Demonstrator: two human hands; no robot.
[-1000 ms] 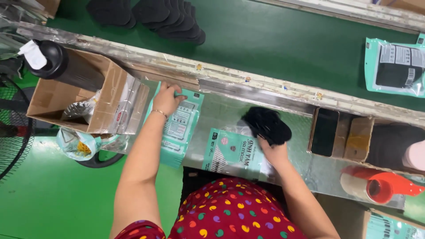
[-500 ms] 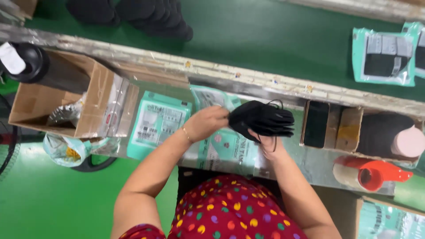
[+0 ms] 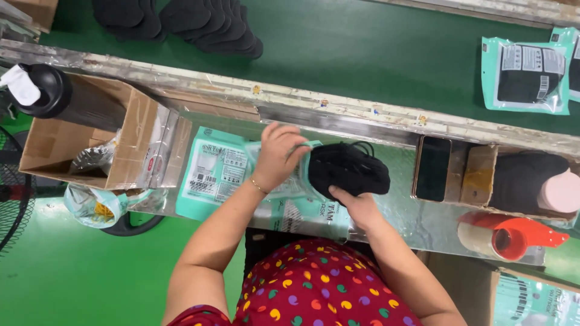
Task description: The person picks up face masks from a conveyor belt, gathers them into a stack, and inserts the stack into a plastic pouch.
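Overhead view of a narrow metal surface point(image 3: 423, 223) bounded at its far side by a taped rail point(image 3: 338, 108), beyond which runs a green conveyor belt point(image 3: 362, 54). Open room is slight: a cardboard box point(image 3: 130, 139) closes the left end, a partitioned cardboard holder point(image 3: 465, 175) closes the right, and the near edge meets the person's body. The left hand point(image 3: 279, 156) has its fingers curled, pinching the open mouth of a teal pouch point(image 3: 296, 181) near the middle of the surface; the right hand point(image 3: 357, 206) grips from below a stack of black masks point(image 3: 347, 169), held at the pouch mouth and touching it. How far the stack enters the pouch cannot be told, since the left hand covers the opening. The masks appear matt black, folded, with thin ear loops showing at the top edge. A flat stack of teal pouches point(image 3: 214, 172) lies just left of the hands, another partly under them. A tape dispenser point(image 3: 510, 235) sits at the right. A filled pouch point(image 3: 525, 75) lies on the belt, a second beside it cut off by the frame; loose black masks point(image 3: 205, 24) are cropped at the top.
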